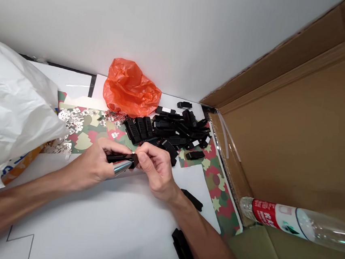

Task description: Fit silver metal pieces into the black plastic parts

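Observation:
My left hand [98,161] is closed around a long black plastic piece [119,157]. A shiny silver strip or tube [122,166] runs along its underside, and I cannot tell whether the two are joined. With thumb and index finger together, my right hand [156,169] pinches at the right end of the black piece. Whatever lies between those fingertips is hidden. Just beyond my hands is a heap of black plastic housings [168,127], some bearing white patches. Many small silver metal plates [74,122] lie scattered past my left hand.
An orange plastic bag [130,89] sits against the white wall. To the left bulges a large white bag [15,110]. Cardboard [298,117] rises on the right, with a plastic bottle [297,223] lying before it. Two black housings [183,248] [192,199] rest near my right forearm.

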Motion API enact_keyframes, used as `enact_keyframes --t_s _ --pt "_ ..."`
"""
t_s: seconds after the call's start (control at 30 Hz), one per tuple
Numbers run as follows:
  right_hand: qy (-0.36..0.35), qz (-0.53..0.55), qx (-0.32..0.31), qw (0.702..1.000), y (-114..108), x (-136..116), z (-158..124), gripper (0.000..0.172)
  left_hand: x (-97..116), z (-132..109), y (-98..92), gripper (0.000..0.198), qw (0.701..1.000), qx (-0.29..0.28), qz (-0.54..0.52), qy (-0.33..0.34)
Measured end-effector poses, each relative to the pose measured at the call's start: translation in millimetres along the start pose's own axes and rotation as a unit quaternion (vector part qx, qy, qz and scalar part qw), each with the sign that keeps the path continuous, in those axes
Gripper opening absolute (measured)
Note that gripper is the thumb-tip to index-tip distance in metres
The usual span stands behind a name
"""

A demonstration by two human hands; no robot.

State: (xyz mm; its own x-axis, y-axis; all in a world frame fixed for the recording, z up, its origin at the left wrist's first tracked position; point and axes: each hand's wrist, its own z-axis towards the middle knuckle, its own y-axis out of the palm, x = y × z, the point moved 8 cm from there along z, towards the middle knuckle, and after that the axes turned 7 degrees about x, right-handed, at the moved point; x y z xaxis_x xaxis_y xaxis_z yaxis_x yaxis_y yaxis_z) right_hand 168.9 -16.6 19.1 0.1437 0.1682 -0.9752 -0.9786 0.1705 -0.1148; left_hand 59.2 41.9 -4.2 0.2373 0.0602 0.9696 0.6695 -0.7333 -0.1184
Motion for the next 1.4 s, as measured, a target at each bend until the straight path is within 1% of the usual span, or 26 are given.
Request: enact_keyframes --t_s 0.07,0.17,0.27,0.33,0.47,0.57,0.63,0.77,0.9,1.0,1.17,1.3,1.4 --pt "-0.007 0.019 0.001 1.0 0.6 -0.9 1.5 0.039 1.2 1.0 -1.2 0.028 1.0 0.008 -0.004 0.004" --pt "-0.004 0.042 -0.003 0.999 1.9 0.2 3.8 0.04 1.3 3.9 -3.6 0.028 0.999 0.016 0.002 0.031" --pt "-0.003 0.072 -0.001 0.997 2.1 -0.7 5.2 0.04 -2.1 6.4 -5.6 0.026 0.999 0.01 0.007 0.045" --pt "0.004 0.099 -0.001 0.995 2.2 -1.4 5.4 0.039 -2.4 6.8 -6.2 0.028 0.999 0.006 0.011 0.044" --pt "0.025 0.158 -0.022 0.987 6.2 -0.5 5.5 0.032 4.5 6.6 -8.3 0.031 0.999 0.029 0.0 0.041" --pt "0.06 0.235 -0.035 0.97 9.7 4.3 6.6 0.025 8.9 6.6 -7.2 0.032 0.998 0.037 -0.005 0.042" --pt "0.089 0.266 -0.039 0.959 11.6 7.9 7.1 0.026 10.2 6.6 -6.6 0.032 0.998 0.038 0.002 0.045" --pt "0.119 0.256 -0.038 0.959 12.3 8.8 6.6 0.03 12.8 6.9 -5.3 0.033 0.998 0.033 0.008 0.05" --pt "0.12 0.253 -0.032 0.96 11.5 7.5 5.7 0.03 14.4 8.1 -4.1 0.037 0.999 0.032 0.009 0.043" --pt "0.121 0.273 -0.031 0.954 12.9 9.9 4.6 0.027 12.4 8.1 -2.5 0.039 0.999 0.027 -0.006 0.032" --pt "0.127 0.298 -0.034 0.946 18.9 17.7 -0.9 0.027 14.2 4.4 2.4 0.041 0.999 -0.004 -0.03 0.031" --pt "0.115 0.299 -0.029 0.947 21.1 20.4 -3.5 0.028 18.6 2.8 4.4 0.04 0.998 -0.025 -0.04 0.045" --pt "0.093 0.295 -0.024 0.951 18.9 17.5 -2.2 0.027 19.4 3.0 2.8 0.039 0.998 -0.017 -0.038 0.056"
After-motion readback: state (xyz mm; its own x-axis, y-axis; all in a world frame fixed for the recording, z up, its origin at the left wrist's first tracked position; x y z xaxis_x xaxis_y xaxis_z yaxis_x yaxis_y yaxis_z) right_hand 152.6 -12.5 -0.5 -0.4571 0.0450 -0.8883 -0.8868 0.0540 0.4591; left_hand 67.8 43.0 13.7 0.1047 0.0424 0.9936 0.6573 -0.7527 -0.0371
